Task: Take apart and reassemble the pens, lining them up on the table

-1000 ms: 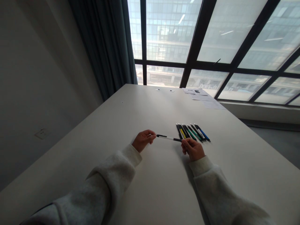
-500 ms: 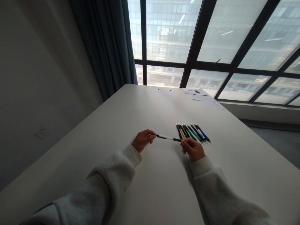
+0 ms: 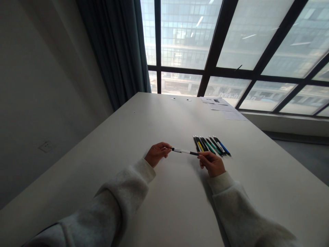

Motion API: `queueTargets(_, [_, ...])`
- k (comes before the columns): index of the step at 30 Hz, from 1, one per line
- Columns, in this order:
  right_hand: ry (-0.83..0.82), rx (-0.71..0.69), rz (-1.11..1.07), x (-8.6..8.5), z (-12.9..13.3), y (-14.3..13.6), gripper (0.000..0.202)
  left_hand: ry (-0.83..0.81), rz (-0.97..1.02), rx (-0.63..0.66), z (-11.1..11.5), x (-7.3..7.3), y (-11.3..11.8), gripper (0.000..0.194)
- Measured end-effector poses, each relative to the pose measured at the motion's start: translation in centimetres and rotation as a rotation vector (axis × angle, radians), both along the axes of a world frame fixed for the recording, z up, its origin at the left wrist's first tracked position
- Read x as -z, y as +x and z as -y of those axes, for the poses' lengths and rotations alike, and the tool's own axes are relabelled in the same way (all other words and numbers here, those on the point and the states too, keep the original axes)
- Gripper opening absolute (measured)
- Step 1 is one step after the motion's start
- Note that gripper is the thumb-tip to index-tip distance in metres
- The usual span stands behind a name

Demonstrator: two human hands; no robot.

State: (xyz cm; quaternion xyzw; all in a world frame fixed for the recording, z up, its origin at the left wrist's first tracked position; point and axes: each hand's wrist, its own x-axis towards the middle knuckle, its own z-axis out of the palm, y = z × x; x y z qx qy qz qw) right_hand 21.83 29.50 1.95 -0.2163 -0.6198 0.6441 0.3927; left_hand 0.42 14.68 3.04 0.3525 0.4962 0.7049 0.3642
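Note:
A slim black-and-white pen (image 3: 183, 151) is stretched between my two hands, a little above the white table (image 3: 164, 206). My left hand (image 3: 157, 154) pinches its left end between thumb and fingertips. At the dark grip end, my right hand (image 3: 211, 164) pinches it the same way. The pen lies nearly level, its right end slightly nearer me, with a black clip along the barrel. Just beyond my right hand, several pens (image 3: 209, 145) lie side by side in a row, with black, yellow, green, white and blue parts.
Sheets of paper (image 3: 223, 109) lie at the far right edge of the table. Two small white items (image 3: 189, 100) sit along the far edge. A dark curtain (image 3: 123, 51) hangs at the left of a large window (image 3: 187, 34). A wall socket (image 3: 45, 146) is on the left.
The pen has rolled about its long axis between my fingers, so its clip and barrel show differently. Both hands have stayed in nearly the same place.

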Motion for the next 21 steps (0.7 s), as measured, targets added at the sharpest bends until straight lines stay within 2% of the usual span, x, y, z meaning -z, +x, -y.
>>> queueTargets(14, [-0.001,0.005,0.002,0.07,0.04,0.10,0.026,0.003,0.005,-0.011,0.00,0.03,-0.04,0.027])
queueTargets(21, [0.036,0.021,0.000,-0.06,0.08,0.17,0.025,0.002,0.044,0.018,0.07,-0.14,0.05,0.033])
